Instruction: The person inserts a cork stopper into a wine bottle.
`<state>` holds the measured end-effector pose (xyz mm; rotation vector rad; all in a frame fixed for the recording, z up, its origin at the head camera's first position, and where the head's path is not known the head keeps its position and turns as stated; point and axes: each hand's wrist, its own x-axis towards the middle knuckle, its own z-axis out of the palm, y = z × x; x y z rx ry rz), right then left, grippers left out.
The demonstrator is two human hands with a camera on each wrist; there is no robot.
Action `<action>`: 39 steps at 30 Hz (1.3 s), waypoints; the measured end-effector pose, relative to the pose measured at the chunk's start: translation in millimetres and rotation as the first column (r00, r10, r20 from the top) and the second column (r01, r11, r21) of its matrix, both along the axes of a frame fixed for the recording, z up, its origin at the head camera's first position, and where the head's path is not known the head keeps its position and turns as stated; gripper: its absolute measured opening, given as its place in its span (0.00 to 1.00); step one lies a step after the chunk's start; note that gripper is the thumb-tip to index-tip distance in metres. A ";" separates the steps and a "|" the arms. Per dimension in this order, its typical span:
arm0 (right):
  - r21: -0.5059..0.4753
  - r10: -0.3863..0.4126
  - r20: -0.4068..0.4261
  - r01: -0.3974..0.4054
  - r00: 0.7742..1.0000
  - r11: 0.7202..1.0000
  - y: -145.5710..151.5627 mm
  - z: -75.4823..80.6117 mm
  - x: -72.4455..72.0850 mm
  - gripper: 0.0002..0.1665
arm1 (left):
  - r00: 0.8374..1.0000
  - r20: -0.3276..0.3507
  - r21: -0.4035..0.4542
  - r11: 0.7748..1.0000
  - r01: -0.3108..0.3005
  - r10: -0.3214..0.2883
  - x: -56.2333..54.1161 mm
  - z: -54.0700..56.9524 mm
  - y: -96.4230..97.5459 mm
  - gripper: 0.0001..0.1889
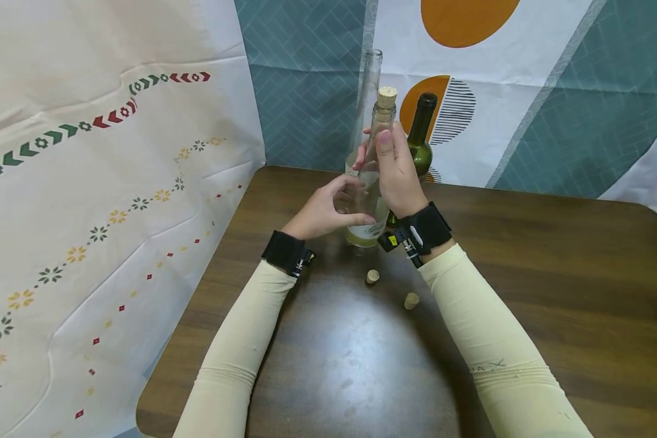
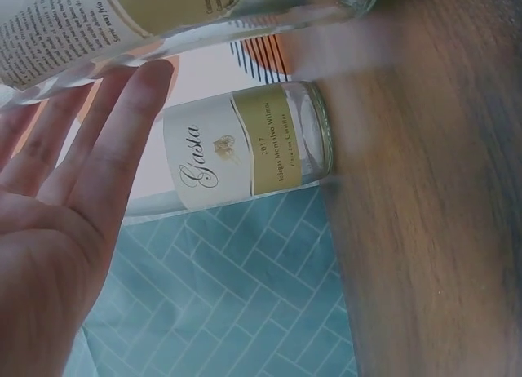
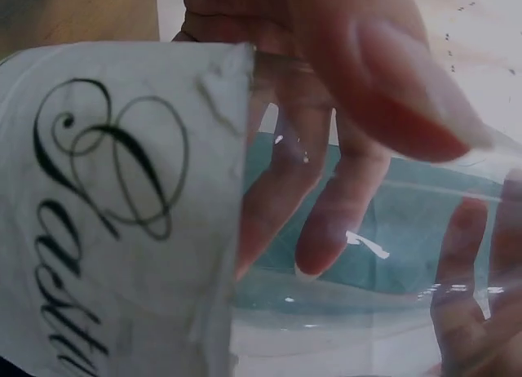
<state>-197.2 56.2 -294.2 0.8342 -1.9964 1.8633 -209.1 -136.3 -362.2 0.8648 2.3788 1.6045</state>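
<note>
Gripping a corked clear bottle [image 1: 373,201] by its neck, the right hand [image 1: 398,170] shows near the surface's [image 1: 553,274] far edge, head view; the relaxed left hand [image 1: 331,210] curves around the lower glass. Left wrist: another clear bottle [image 2: 220,153] stands behind. Right wrist: the corked bottle's label [image 3: 130,197], close.

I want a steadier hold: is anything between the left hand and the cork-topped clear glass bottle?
Nothing visible is: the left hand curves around the cork-topped clear glass bottle; the green glass bottle stands behind.
</note>
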 end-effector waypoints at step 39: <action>-0.112 -0.109 -0.063 0.101 0.992 0.989 72.4 -2.0 12.6 0.28 | 0.997 -0.066 -0.045 0.999 0.025 -0.028 2.6 1.6 2.0 0.31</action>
